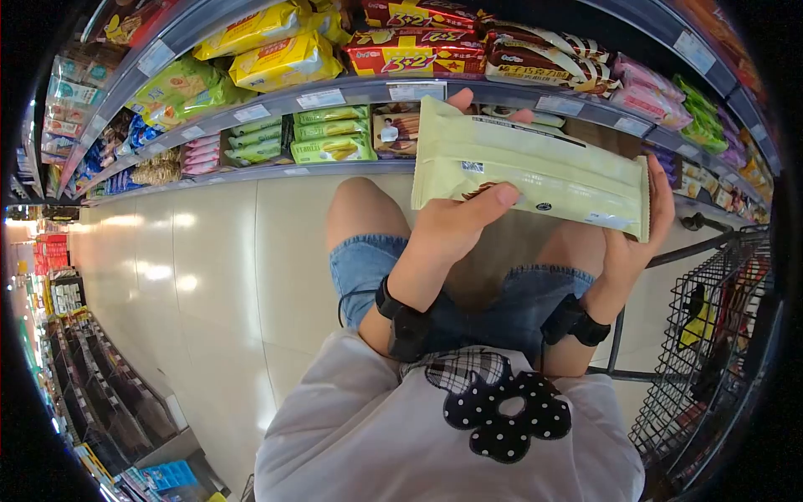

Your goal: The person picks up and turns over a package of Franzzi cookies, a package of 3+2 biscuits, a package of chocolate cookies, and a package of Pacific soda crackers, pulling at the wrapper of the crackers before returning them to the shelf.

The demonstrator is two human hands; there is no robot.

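A long pale-green packet of packaged snack food (552, 180) is held up between my two hands, in front of the shelves. My left hand (464, 217) grips its left part, thumb across the face and fingertips showing beyond the far edge. At the packet's right end my right hand (648, 213) closes around the crimped seal. The side turned to me carries small print, a small code square and a dark round mark. The exact kind of snack cannot be read. Black bands with small boxes sit on both wrists.
Store shelves run across the top, with yellow packets (287, 63), red "3+2" packs (414, 52), brown packs (548, 63) and green packets (333, 134). A black wire shopping cart (698, 335) stands at the right. Further shelving (100, 376) is at the lower left.
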